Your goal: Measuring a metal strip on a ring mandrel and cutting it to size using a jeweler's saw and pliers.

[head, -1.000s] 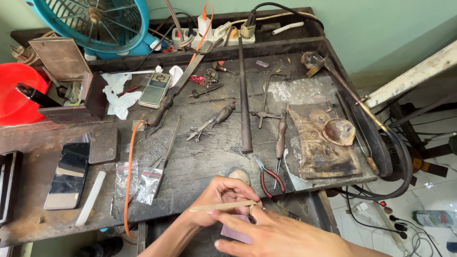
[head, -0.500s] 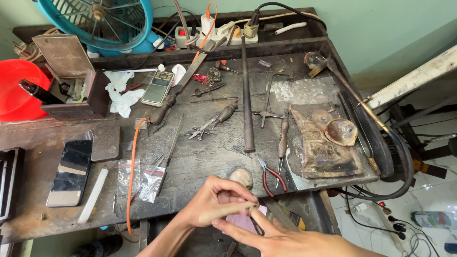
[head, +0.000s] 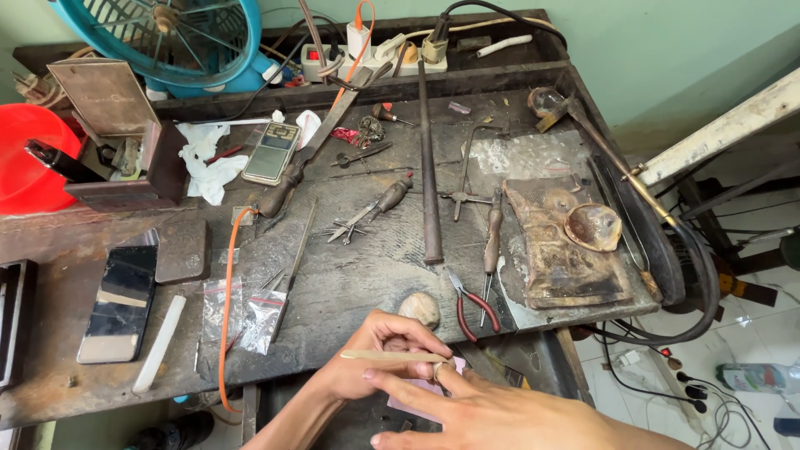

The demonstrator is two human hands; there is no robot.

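Head cam looks straight down at both hands working at the near edge of the bench (head: 350, 283). Left hand (head: 375, 358) has its fingers pinched shut around a thin pale stick (head: 392, 356), held level and pointing right. Right hand (head: 492, 408) comes in from the near right, and its fingertips are closed on a small ring (head: 439, 372) right under the stick's tip, with a bit of pinkish paper (head: 421, 400) underneath. Can't tell if stick and ring actually touch.

Just beyond the left hand sits a rounded stone-like lump (head: 419, 308), and red-handled pliers (head: 471, 304) lie just right of it. Further left are small plastic bags (head: 246, 312), a white flat bar (head: 160, 343) and a dark phone (head: 119, 302). Far side has a blue fan (head: 179, 42).
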